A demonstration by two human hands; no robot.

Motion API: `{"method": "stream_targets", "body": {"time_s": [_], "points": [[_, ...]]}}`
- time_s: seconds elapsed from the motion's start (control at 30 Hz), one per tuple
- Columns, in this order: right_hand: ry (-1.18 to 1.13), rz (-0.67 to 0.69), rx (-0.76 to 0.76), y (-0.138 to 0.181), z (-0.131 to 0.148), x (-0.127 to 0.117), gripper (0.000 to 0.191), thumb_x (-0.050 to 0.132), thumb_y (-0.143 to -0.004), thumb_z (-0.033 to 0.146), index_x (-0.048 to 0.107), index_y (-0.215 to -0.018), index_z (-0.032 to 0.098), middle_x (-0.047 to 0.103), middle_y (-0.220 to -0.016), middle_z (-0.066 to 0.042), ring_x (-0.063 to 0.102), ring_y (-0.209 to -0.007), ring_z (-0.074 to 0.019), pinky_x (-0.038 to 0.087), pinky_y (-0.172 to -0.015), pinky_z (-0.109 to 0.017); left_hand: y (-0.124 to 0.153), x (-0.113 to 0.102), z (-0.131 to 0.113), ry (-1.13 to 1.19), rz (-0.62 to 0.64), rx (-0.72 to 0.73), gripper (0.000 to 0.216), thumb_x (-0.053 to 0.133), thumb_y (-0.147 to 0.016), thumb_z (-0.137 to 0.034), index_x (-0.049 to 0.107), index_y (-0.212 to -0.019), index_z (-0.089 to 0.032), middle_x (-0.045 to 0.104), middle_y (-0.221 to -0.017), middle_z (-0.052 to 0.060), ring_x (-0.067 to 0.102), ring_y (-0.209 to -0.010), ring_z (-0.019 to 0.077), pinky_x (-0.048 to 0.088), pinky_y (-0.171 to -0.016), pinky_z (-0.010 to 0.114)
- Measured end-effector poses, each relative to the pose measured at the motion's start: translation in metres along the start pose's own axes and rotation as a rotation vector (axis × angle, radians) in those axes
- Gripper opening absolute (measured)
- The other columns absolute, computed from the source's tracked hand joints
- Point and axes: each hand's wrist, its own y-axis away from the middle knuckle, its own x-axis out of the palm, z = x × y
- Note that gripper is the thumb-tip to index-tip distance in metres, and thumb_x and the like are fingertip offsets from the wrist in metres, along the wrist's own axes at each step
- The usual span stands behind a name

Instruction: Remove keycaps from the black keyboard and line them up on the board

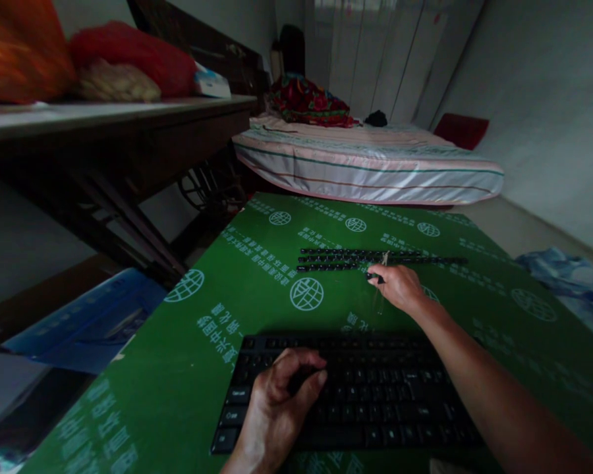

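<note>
A black keyboard (pixel 375 395) lies near the front of the green tabletop. Over its left part is my left hand (pixel 286 388), fingers curled, with a small gap between the thumb and index tips and nothing visible in it. My right hand (pixel 400 284) reaches beyond the keyboard and pinches a small black keycap (pixel 374 278). A thin, wire-like tool (pixel 385 258) shows at those same fingers; how it is held is unclear. Just past this hand, black keycaps (pixel 326 259) lie in long rows on the tabletop.
The green tabletop (pixel 257 296) carries white printed globes and lettering. At its far edge stands a bed (pixel 366 164) with a red floral blanket (pixel 309 102). A shelf-like table (pixel 178 115) with bags is at left, above a blue box (pixel 89 322). Blue-white cloth (pixel 568 283) lies at right.
</note>
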Motion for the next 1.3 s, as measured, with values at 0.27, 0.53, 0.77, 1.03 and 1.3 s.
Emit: {"method": "stream_targets", "body": {"time_s": [0.27, 0.53, 0.77, 1.03, 1.3], "points": [[-0.019, 0.089, 0.017, -0.028, -0.008, 0.012, 0.022, 0.058, -0.079, 0.029, 0.067, -0.099, 0.031, 0.072, -0.082, -0.001, 0.067, -0.075, -0.0179, 0.043, -0.059, -0.023, -0.002, -0.003, 0.000, -0.045, 0.001, 0.039, 0.009, 0.065, -0.072, -0.024, 0.067, -0.080, -0.028, 0.071, -0.084, -0.001, 0.067, -0.077, 0.0179, 0.054, -0.071, 0.025], [-0.087, 0.101, 0.032, -0.043, -0.010, 0.015, 0.023, 0.061, -0.077, 0.027, 0.068, -0.098, 0.031, 0.073, -0.084, 0.001, 0.067, -0.077, -0.0167, 0.045, -0.062, -0.023, -0.001, -0.003, 0.001, -0.048, -0.001, 0.029, 0.012, 0.066, -0.070, -0.023, 0.068, -0.080, -0.030, 0.072, -0.086, -0.001, 0.067, -0.078, 0.0184, 0.054, -0.070, 0.024], [-0.112, 0.090, 0.052, -0.047, -0.009, 0.013, 0.023, 0.063, -0.075, 0.028, 0.069, -0.097, 0.030, 0.072, -0.087, 0.001, 0.066, -0.077, -0.0168, 0.046, -0.063, -0.024, -0.001, -0.004, -0.002, -0.056, 0.014, 0.044, 0.013, 0.065, -0.071, -0.021, 0.068, -0.081, -0.030, 0.071, -0.087, -0.002, 0.067, -0.078, 0.0177, 0.054, -0.072, 0.023], [-0.170, 0.099, 0.075, -0.049, -0.010, 0.015, 0.022, 0.064, -0.073, 0.027, 0.069, -0.094, 0.030, 0.072, -0.078, 0.002, 0.065, -0.069, -0.0145, 0.044, -0.060, -0.022, 0.001, -0.004, 0.003, -0.097, 0.037, 0.094, 0.013, 0.064, -0.073, -0.021, 0.066, -0.083, -0.028, 0.070, -0.087, -0.001, 0.067, -0.079, 0.0160, 0.055, -0.071, 0.021], [-0.191, 0.090, 0.075, -0.050, -0.012, 0.018, 0.022, 0.065, -0.071, 0.027, 0.070, -0.093, 0.030, 0.071, -0.073, 0.002, 0.064, -0.065, -0.0145, 0.043, -0.058, -0.022, 0.000, -0.004, 0.000, -0.111, 0.042, 0.100, 0.013, 0.064, -0.073, -0.019, 0.065, -0.084, -0.026, 0.070, -0.089, -0.003, 0.067, -0.080, 0.0130, 0.053, -0.073, 0.017]]}}
